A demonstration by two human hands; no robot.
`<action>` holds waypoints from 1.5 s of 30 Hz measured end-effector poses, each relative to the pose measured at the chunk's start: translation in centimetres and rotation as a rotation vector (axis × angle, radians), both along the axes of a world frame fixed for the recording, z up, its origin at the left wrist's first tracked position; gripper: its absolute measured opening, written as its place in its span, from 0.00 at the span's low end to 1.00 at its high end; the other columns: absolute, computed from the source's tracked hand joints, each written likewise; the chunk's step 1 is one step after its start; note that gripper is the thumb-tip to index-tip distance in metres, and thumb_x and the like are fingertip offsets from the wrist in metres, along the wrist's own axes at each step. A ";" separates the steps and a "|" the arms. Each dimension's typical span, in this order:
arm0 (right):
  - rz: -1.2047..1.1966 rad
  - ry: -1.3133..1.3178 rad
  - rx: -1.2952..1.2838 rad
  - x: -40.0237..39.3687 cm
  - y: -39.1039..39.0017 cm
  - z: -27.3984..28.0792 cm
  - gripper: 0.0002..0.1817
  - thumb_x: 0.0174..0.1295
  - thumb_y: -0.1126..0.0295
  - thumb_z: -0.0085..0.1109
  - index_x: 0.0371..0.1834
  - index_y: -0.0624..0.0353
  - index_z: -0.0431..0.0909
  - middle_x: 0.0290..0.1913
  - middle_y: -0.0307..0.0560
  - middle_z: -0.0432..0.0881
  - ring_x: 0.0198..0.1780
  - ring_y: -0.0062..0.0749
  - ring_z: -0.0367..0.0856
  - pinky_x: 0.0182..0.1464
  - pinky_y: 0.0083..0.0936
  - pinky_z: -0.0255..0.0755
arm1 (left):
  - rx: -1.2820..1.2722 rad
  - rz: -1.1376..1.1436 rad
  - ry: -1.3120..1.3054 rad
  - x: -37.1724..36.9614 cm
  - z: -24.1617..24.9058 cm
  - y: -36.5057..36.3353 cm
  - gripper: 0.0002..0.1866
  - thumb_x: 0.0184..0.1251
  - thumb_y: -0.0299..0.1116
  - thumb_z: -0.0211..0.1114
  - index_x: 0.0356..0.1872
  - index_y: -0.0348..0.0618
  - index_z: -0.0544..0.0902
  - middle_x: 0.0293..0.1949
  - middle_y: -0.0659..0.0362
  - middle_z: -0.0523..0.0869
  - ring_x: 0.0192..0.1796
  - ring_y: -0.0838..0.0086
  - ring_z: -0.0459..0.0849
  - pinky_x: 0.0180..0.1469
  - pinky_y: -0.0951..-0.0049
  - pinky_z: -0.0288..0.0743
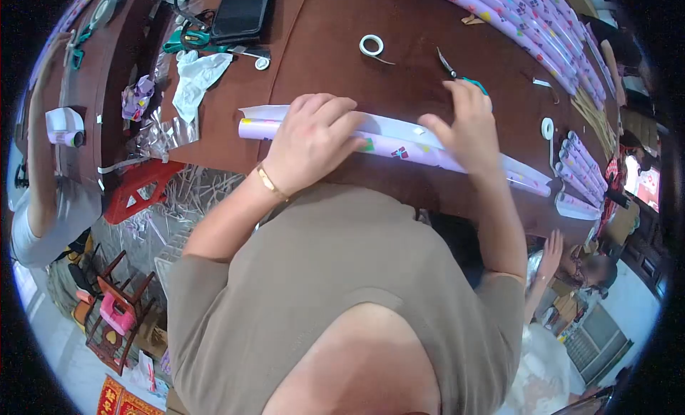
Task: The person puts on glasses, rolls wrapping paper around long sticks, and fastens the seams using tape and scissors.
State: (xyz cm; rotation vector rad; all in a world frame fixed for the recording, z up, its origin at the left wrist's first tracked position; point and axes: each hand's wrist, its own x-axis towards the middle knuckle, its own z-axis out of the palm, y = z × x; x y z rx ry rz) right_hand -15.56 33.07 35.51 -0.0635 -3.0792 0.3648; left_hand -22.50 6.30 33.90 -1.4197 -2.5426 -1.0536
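A roll of pale purple patterned wrapping paper (424, 154) lies along the table's near edge, its loose white-backed flap raised along the far side. My left hand (310, 133), with a gold bracelet at the wrist, is closed over the roll's left part, fingers bent over the paper. Over the right part is my right hand (467, 129), thumb and fingers apart and nothing visible between them. A small white piece of tape (419, 131) shows on the flap near that thumb. Just beyond the right fingers lie scissors (447, 62) with green handles, partly hidden.
A white tape roll (371, 45) lies on the brown table (321, 65). Finished rolls (521, 37) are stacked far right; smaller rolls (579, 169) sit nearer. A phone (242, 14) and crumpled tissue (200, 79) are at left. Other people work at both sides; a red stool (139, 194) stands left.
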 end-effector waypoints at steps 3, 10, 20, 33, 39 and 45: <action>-0.032 -0.039 0.075 0.5 -2.3 -0.8 0.41 0.48 0.55 0.75 0.65 0.59 0.70 0.68 0.61 0.67 0.69 0.57 0.65 0.66 0.50 0.63 | -0.065 0.033 0.041 0.1 -0.7 -1.1 0.18 0.52 0.36 0.73 0.44 0.44 0.83 0.48 0.57 0.83 0.53 0.63 0.81 0.56 0.61 0.72; -0.121 -0.035 0.224 0.8 1.6 -2.6 0.46 0.45 0.58 0.77 0.71 0.52 0.66 0.73 0.61 0.60 0.73 0.62 0.58 0.68 0.56 0.59 | -0.167 0.264 0.125 -0.9 -1.9 -5.4 0.18 0.57 0.48 0.71 0.35 0.43 0.88 0.61 0.51 0.80 0.67 0.54 0.72 0.66 0.53 0.63; 0.078 0.125 -0.153 -4.8 -4.8 0.0 0.24 0.59 0.68 0.65 0.60 0.54 0.78 0.69 0.58 0.68 0.69 0.53 0.66 0.69 0.44 0.61 | 0.054 0.636 -0.003 -0.9 -3.4 -7.1 0.25 0.57 0.37 0.72 0.55 0.42 0.79 0.60 0.51 0.78 0.62 0.53 0.74 0.62 0.56 0.67; 0.425 0.244 -0.374 -10.4 -16.6 -3.4 0.03 0.57 0.73 0.65 0.32 0.59 0.82 0.58 0.52 0.80 0.65 0.52 0.69 0.66 0.44 0.63 | 0.203 0.692 -0.164 -2.0 -4.3 -6.9 0.05 0.56 0.35 0.68 0.29 0.46 0.86 0.51 0.58 0.84 0.58 0.61 0.77 0.59 0.58 0.66; 0.442 0.223 -0.332 -10.3 -16.6 -3.5 0.03 0.58 0.72 0.63 0.33 0.58 0.82 0.59 0.49 0.79 0.67 0.51 0.68 0.67 0.45 0.60 | 0.152 0.714 -0.176 -2.0 -4.2 -6.6 0.06 0.54 0.34 0.68 0.30 0.45 0.86 0.52 0.58 0.82 0.60 0.60 0.75 0.60 0.57 0.65; 0.484 0.203 -0.332 -10.5 -16.5 -3.9 0.03 0.57 0.72 0.63 0.33 0.57 0.82 0.60 0.47 0.78 0.68 0.50 0.67 0.67 0.45 0.58 | 0.238 0.756 -0.154 -2.2 -4.5 -6.7 0.06 0.53 0.35 0.69 0.30 0.46 0.86 0.56 0.56 0.80 0.62 0.57 0.73 0.60 0.56 0.66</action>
